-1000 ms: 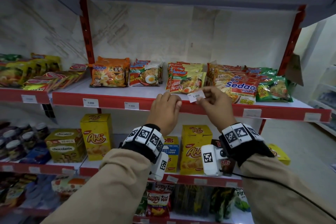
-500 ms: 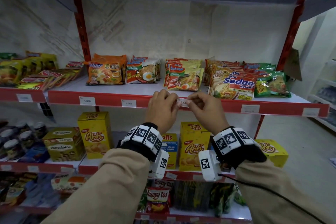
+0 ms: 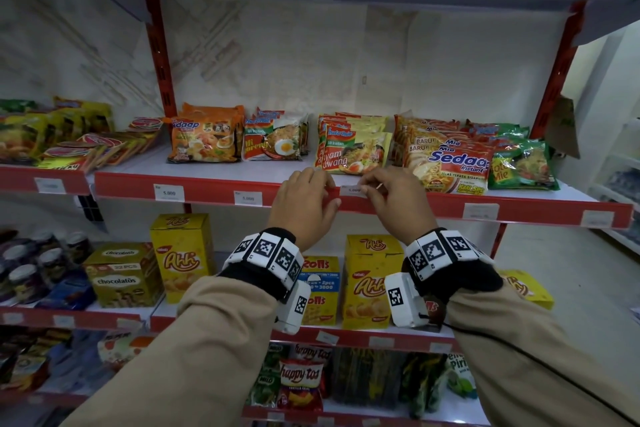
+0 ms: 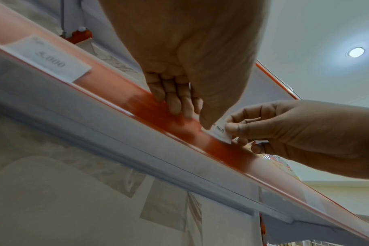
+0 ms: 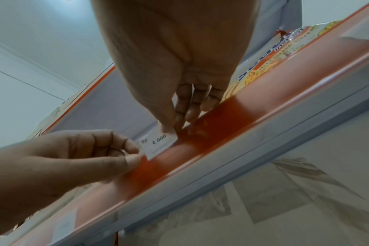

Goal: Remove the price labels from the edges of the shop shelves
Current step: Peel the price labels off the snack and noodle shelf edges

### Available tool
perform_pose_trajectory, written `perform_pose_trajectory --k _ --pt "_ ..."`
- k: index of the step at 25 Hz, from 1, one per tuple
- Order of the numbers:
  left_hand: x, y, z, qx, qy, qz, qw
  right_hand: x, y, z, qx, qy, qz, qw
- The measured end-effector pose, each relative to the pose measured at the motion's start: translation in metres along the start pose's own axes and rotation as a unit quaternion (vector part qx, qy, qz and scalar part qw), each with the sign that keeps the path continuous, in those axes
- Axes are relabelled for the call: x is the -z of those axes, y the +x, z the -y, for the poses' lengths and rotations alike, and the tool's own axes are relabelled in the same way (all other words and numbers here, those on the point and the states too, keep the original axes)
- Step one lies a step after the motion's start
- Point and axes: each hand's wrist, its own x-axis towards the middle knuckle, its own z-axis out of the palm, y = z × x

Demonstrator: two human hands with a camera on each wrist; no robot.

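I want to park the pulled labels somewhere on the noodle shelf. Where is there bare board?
Bare white board runs along the front of the noodle shelf, before the orange Sedaap packs and egg-picture packs. Rightward it is crowded: the red Sedaap stack reaches the front edge, beside the green packs.

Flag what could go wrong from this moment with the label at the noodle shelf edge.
1. The right hand pinches only one end of the price label, whose lower edge seems to sit in the red shelf strip; a sideways pull might tear the paper.
2. That grip is at the fingertips, so the label could slip free.
3. The left hand is at the strip right beside the label and may block its way out.
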Motion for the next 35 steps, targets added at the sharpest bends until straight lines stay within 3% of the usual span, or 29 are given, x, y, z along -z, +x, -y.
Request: perform_pose_trajectory --k 7,19,26,35 --pt "-0.005 0.002 0.004 -0.013 0.011 0.015 1.0 0.006 0.003 -0.002 0.034 -0.003 0.059 0.998" --pt "-0.004 0.003 0.004 -0.019 0.016 0.021 0.999 0.002 0.006 -0.011 0.043 -0.112 0.124 0.985" --pt "-0.004 0.005 0.004 0.004 0.024 0.045 0.999 0.003 0.004 -0.011 0.035 -0.089 0.116 0.989" --pt "0.001 0.007 0.008 -0.014 0.008 0.063 0.998 0.005 0.003 -0.011 0.015 -0.052 0.106 0.993"
